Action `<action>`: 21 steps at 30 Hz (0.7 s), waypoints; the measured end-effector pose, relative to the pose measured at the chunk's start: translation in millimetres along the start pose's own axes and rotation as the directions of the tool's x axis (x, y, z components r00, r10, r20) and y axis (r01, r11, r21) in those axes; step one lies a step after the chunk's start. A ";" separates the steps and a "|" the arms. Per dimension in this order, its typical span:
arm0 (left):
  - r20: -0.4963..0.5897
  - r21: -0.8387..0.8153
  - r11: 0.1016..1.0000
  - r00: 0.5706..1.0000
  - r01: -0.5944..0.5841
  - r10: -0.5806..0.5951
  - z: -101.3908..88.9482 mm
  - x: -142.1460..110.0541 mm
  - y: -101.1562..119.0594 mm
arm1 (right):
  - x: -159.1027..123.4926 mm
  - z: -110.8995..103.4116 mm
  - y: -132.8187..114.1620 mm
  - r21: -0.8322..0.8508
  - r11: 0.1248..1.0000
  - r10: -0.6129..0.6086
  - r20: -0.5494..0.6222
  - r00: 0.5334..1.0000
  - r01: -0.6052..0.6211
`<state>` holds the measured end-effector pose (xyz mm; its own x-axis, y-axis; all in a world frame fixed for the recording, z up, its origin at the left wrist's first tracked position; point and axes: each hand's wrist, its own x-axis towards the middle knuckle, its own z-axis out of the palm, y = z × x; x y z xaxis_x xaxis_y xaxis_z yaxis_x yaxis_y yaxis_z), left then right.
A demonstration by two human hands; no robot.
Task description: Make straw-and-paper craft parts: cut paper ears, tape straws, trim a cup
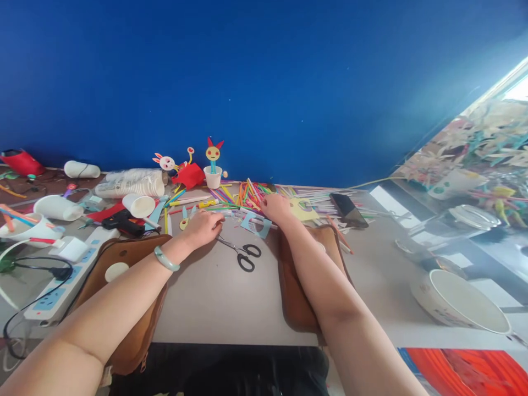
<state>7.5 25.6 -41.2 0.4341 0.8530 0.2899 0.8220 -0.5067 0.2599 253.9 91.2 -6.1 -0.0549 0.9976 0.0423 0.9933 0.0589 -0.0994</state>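
Blue paint covers the wall [247, 82] behind the far edge of a grey table [223, 308], whose back half is crowded with craft supplies. Near the middle of that far edge lies a loose heap of coloured sticks [243, 195]. The right hand [275, 208] reaches into the heap with bent fingers; its back hides the tips, so I cannot tell whether they pinch anything. The left hand [202, 228] is nearer the table's left edge, fingers loosely curled and thumb close to the index finger; whether something sits between them cannot be made out.

Between the hands lies a cut-out blue card [246, 224], and just right of the right hand is a yellow card [303, 213]. Black-handled scissors [243, 258] point their blades at the left hand, handles toward the near edge. A white cup [213, 177] bearing a red-eared face [213, 153] stands by the far edge, left of the right hand.

The step in hand looks like picking or sorting through the heap. Judging by the tangle, the next move calls for a narrow fingertip pinch on one stick, lifted clear without dragging its neighbours or the blue card.
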 end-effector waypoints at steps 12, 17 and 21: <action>0.120 0.057 0.996 0.991 -0.070 0.063 5.3 -0.3 -10.1 | 4.8 2.8 1.6 0.400 0.916 0.070 -0.185 0.980 0.011; 0.108 -0.002 0.996 0.990 -0.085 0.085 6.6 0.0 -8.7 | 1.7 1.8 -3.2 0.527 0.848 0.023 -0.149 0.989 0.060; -0.008 -0.290 0.953 0.996 0.087 -0.094 4.4 2.7 -1.7 | -9.0 -3.4 -14.3 0.616 0.767 -0.168 -0.078 0.983 0.180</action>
<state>8.9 29.4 -44.9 0.3521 0.8957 0.2717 0.7142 -0.4447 0.5405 240.6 81.2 -1.7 -0.2131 0.9676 0.1358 0.6889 0.2473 -0.6813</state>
